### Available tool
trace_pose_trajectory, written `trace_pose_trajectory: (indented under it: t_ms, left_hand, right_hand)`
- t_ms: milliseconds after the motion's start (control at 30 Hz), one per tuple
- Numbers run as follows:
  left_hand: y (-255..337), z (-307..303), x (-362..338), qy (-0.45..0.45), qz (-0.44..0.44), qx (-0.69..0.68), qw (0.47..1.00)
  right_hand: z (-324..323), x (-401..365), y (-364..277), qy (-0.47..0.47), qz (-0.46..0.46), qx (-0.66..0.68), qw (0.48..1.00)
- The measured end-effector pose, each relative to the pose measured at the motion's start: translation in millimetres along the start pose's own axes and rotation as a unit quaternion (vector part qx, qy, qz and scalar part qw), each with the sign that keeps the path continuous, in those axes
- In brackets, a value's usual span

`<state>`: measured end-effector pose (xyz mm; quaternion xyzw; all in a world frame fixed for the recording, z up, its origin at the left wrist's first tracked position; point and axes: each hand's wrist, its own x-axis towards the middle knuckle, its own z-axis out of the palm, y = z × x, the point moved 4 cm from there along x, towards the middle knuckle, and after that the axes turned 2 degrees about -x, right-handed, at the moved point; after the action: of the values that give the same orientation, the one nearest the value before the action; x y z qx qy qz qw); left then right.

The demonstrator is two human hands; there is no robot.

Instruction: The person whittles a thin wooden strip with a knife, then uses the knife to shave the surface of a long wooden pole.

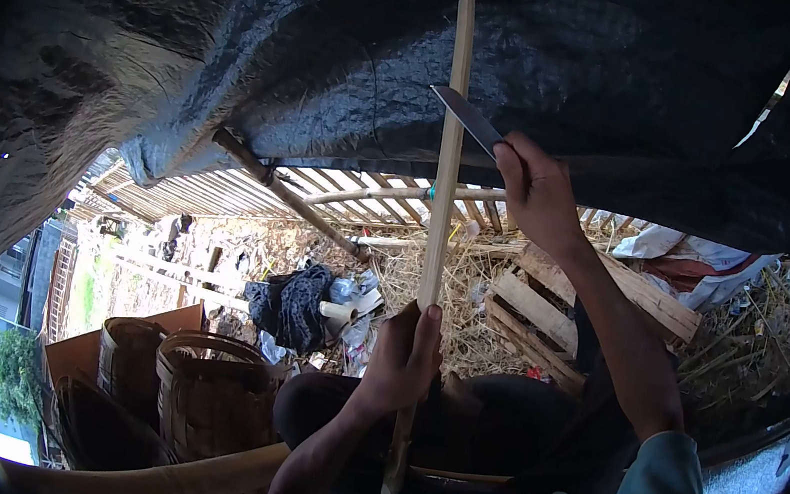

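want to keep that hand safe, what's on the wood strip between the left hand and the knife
Nothing: in the head view, the wood strip looks bare from the left hand up to where the knife crosses it.

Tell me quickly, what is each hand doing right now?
Left hand: closed around a long wooden strip.
Right hand: closed on a knife, its blade crossing the strip in this view.
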<state>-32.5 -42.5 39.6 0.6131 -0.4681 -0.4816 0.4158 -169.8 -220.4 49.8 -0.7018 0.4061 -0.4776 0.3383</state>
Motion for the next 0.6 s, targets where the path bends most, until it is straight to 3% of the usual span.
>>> trace_pose_trajectory:
  t_ms: [200, 333, 467, 600]
  left_hand:
    - [1.4, -9.4, 2.2, 0.015, -0.034, 0.02, 0.999]
    - [0.1, -5.3, -0.1, 0.001, -0.037, -0.004, 0.999]
    - [3.5, 2.0, 1.1, 0.001, -0.015, -0.038, 0.999]
    - [3.5, -1.8, 0.8, 0.008, -0.02, -0.023, 0.999]
  right_hand:
    - [12.7, -12.6, -5.6, -0.039, -0.092, 0.028, 0.995]
    - [6.6, -5.4, 1.7, -0.029, -0.006, 0.02, 0.999]
    - [4.9, 7.9, 12.9, 0.033, -0.032, 0.027, 0.999]
    - [10.7, 4.9, 7.8, 0.018, -0.031, 0.036, 0.999]
